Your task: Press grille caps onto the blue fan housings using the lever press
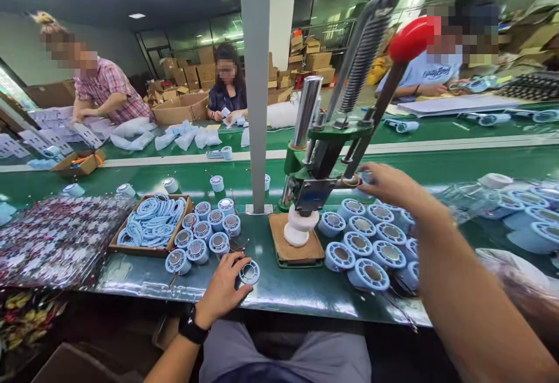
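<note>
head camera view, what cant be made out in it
- Head view: any blue parts behind the right forearm, which covers them.
- Head view: the right hand's exact hold; its own fingers partly cover it.
- Head view: any lettering on the press plate; too small and blurred.
- Head view: the rest of the lower-left box; bottom edge cuts it off.

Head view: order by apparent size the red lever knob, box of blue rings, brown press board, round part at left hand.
1. Box of blue rings
2. Brown press board and red lever knob, too close to rank
3. Round part
</note>
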Demonstrator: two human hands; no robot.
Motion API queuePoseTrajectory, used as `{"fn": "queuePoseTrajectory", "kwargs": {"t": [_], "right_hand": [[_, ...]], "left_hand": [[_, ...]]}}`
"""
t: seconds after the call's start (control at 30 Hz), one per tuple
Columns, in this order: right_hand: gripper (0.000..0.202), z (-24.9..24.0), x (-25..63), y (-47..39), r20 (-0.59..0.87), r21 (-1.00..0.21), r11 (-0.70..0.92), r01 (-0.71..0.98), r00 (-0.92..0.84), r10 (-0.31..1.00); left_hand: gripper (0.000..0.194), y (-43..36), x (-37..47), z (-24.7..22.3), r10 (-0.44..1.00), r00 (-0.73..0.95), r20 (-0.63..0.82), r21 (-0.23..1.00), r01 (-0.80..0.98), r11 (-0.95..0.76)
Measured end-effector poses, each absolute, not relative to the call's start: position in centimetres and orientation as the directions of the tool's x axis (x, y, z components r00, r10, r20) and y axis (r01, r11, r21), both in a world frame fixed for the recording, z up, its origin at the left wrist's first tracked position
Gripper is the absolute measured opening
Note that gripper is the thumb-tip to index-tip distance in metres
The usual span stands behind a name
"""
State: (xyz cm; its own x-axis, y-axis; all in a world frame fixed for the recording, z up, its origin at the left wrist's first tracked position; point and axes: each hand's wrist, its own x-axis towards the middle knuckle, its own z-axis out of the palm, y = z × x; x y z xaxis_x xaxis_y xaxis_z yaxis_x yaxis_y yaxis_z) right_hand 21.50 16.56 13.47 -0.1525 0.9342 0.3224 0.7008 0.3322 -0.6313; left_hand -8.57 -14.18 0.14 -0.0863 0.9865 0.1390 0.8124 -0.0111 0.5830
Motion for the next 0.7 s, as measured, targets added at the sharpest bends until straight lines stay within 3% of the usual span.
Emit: {"fn": "queuePoseTrajectory", "kwargs": {"t": [0.07,0.17,0.27,0.4,0.6,0.7], "right_hand": [[0.042,12.9,24.5,13.0,0.25,-0.597,0.457,0.659,-0.389,0.887],[0.034,9.6,25.1,5.1,0.172,-0.628,0.659,0.413,-0.753,0.635],[0.049,5.8,21.2,-1.8,0.076,-0.681,0.676,0.282,-0.891,0.448],[0.062,2.6,16.3,-4.9,0.149,-0.683,0.698,0.216,-0.894,0.423],[0.063,-1.6,14.2,-6.4,0.358,-0.772,0.586,0.247,-0.593,0.721],[0.053,-3.6,12.3,-7.4,0.409,-0.796,0.551,0.251,-0.448,0.795]], "left_hand": [[0.059,-14.3,-8.6,-0.1,0.99,-0.068,0.12,0.58,0.815,-0.015],[0.067,-13.9,-8.2,-0.3,0.993,-0.043,0.108,0.562,0.827,-0.025],[0.067,-13.6,-7.9,-0.4,0.991,-0.069,0.116,0.537,0.844,-0.004],[0.052,-13.8,-7.9,-0.9,0.975,-0.132,0.179,0.547,0.837,0.013],[0.053,-15.5,-7.5,0.2,0.941,-0.25,0.228,0.732,0.681,0.003],[0.056,-15.5,-6.2,1.4,0.948,-0.215,0.233,0.751,0.659,-0.035]]}}
